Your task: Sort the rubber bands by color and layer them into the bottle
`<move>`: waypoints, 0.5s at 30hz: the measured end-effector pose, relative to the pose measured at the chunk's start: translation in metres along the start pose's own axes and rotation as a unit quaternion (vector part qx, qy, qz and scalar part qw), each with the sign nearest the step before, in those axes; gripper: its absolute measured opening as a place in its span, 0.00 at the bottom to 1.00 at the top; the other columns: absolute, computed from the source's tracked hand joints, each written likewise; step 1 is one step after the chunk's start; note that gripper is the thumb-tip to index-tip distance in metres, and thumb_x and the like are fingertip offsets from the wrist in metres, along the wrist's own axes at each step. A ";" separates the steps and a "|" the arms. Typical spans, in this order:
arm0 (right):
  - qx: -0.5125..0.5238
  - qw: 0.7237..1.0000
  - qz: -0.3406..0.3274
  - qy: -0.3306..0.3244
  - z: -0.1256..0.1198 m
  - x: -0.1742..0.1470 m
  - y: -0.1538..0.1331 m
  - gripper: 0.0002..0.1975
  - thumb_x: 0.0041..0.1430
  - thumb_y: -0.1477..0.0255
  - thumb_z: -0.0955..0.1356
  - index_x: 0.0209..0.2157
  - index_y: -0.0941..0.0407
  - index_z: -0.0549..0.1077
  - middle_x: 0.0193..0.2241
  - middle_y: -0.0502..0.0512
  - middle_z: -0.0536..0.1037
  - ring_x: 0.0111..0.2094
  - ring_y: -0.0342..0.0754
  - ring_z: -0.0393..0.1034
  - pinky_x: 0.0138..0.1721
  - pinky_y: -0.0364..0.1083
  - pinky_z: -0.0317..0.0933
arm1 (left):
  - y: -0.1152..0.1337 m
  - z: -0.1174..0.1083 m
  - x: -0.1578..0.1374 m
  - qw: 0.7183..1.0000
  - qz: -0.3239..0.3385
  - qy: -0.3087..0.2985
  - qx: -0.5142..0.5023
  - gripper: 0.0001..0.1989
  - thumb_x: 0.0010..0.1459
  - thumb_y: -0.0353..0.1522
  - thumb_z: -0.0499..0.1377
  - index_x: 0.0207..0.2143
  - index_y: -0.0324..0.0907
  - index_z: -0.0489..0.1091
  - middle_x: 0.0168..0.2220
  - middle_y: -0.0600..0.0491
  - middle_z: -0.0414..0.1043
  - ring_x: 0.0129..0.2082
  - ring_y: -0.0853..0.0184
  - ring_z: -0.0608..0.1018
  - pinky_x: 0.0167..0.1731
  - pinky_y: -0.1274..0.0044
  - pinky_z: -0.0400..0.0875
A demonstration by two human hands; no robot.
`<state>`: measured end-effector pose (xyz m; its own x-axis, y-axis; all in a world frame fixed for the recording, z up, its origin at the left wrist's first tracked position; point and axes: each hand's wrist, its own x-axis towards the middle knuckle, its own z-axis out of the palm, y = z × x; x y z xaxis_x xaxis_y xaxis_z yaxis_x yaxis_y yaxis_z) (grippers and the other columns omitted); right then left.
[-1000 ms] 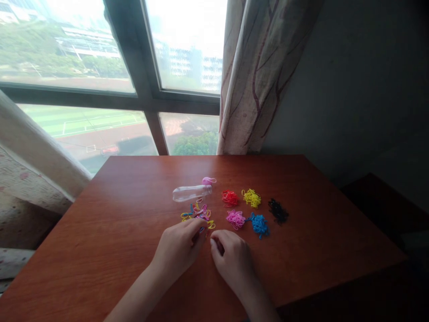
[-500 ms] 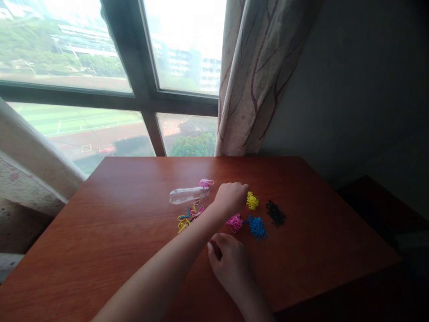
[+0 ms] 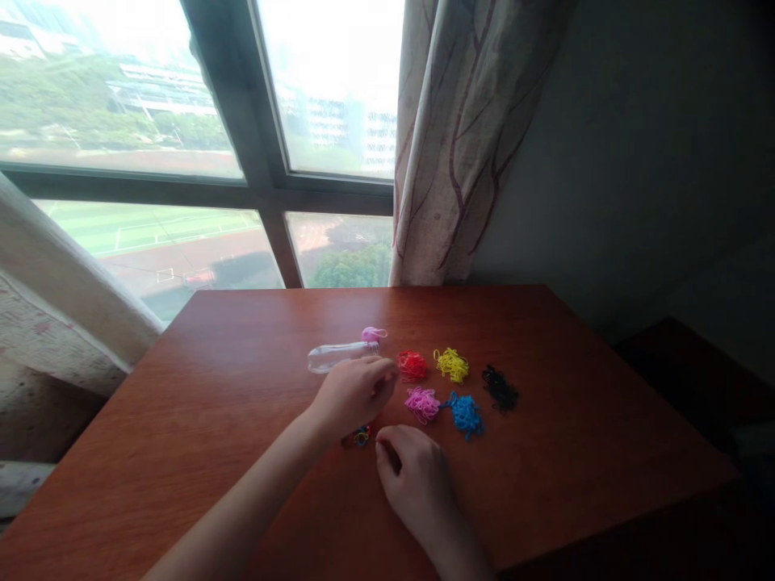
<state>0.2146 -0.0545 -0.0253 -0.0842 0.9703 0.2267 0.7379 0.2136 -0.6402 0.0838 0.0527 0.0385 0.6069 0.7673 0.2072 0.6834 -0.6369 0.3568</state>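
Red bands (image 3: 412,366) lie just right of mid-frame, beside the left hand (image 3: 354,395), its fingers loosely curled; whether they, or the curled right hand (image 3: 419,468) at lower centre, hold anything I cannot tell. A light fingertip pinch should leave neighbouring pink bands (image 3: 422,404) undisturbed.

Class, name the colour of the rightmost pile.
The pile is black, seen best in the head view.

Glare whitens the window (image 3: 339,89), while the wall (image 3: 642,169) lies in shadow.
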 end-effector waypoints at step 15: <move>-0.024 1.000 -0.004 0.003 -0.001 0.000 -0.002 0.07 0.58 0.79 0.64 0.29 0.53 0.69 0.26 0.48 0.74 0.28 0.44 0.67 0.30 0.43 0.49 | -0.043 0.008 -0.092 0.988 -0.120 0.049 -0.083 0.10 0.62 0.34 0.53 0.38 0.43 0.74 0.31 0.54 0.77 0.28 0.69 0.76 0.30 0.80 0.67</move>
<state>0.2141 -0.0549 -0.0235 -0.0854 0.9680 0.2361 0.7689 0.2147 -0.6022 0.0021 0.0093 -0.0033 0.3888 0.9030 0.1827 0.7215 -0.4217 0.5492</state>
